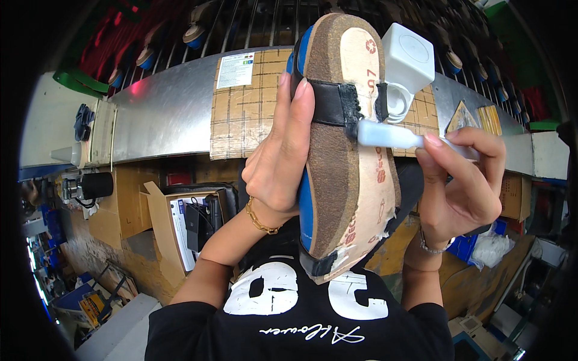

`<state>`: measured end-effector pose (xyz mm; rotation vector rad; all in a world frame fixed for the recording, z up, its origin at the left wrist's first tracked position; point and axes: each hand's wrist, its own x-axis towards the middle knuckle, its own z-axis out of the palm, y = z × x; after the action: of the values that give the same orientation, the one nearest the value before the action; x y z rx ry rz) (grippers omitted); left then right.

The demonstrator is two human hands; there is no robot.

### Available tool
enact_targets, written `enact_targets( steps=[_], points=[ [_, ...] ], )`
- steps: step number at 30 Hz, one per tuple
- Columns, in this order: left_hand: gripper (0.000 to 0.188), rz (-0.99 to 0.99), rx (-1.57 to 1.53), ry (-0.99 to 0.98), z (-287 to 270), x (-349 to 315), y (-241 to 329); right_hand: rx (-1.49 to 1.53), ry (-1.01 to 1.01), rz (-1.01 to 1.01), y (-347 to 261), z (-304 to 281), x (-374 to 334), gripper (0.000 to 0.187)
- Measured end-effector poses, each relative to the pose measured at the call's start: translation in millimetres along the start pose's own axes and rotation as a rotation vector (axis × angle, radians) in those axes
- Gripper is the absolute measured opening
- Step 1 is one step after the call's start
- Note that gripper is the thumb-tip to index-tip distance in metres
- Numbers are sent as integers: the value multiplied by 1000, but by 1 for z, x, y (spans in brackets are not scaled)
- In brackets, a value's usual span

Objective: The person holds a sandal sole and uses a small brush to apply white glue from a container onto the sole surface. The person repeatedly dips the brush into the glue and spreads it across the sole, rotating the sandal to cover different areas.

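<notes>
Left hand point(278, 162) upright in a straight-fingered grip, right hand point(466, 183) curled into a fingertip pinch.

A white-printed black T-shirt point(313, 325) goes with a gold chain bracelet point(259, 219) and silvery bracelet point(432, 248).

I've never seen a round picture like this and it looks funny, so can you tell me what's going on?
Sure! There's no robot, just a person with two bare hands. A wide, bendy-looking camera on their head looks down, so you see almost what they see.

The left hand holds a shoe, its underside facing us. The right hand pinches a pale plastic tool, its end right by a black strap.

Behind, cardboard lies on a metal table, with a white container over it.
</notes>
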<state>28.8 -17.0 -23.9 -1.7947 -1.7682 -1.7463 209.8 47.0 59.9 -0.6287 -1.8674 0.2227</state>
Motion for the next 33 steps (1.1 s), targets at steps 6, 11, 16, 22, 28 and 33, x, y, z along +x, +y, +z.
enact_targets(
  steps=[6,11,16,22,28,33],
  points=[
    [68,1,-35,24,4,1,1,168,-126,103,3,-3,1,35],
    [67,53,76,83,-5,5,-6,233,-136,197,-5,-5,-8,35],
    [63,104,186,176,-9,15,-2,178,-139,129,-11,-7,-16,40],
    [62,174,205,238,-7,23,-6,134,-164,15,-15,-10,-22,44],
    [61,214,248,210,-8,20,-10,90,-304,-17,-21,-20,-13,29],
    [65,257,288,149,-9,22,-9,200,-450,-43,-13,-24,1,17]
  ],
)
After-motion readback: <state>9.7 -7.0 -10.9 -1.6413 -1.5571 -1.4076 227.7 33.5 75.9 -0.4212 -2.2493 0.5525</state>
